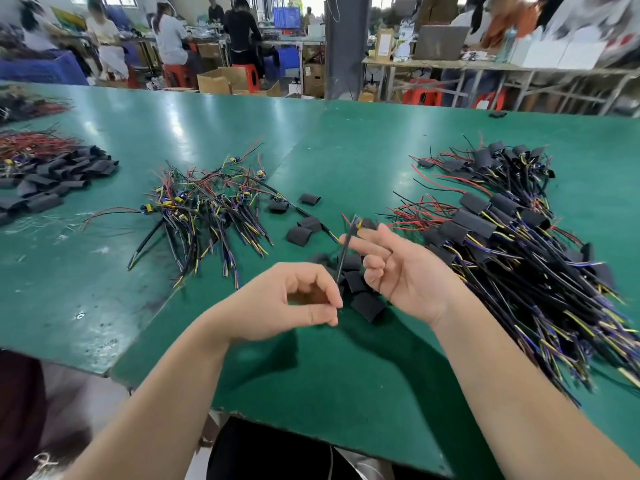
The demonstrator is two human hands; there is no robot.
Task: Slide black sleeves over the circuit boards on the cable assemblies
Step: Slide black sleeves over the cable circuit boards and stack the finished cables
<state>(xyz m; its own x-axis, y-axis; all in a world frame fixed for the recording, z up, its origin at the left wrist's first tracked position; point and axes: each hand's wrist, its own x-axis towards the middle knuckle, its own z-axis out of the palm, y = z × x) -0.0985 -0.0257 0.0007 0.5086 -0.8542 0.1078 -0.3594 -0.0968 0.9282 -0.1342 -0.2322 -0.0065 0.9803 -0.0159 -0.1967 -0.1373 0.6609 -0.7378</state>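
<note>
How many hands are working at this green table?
2: the left hand pinches a thin cable at its lower end; the right hand, just to its right, has a fingertip near its top.

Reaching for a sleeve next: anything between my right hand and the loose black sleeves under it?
Only the cable assembly pinched by your left hand; it crosses above the black sleeves beside your right hand.

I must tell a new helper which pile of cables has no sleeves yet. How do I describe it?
On the green table, look past the left hand, to the left of the loose black sleeves. The middle pile lies there; unlike the right pile, which wears black sleeves, its green boards and yellow parts lie bare.
</note>
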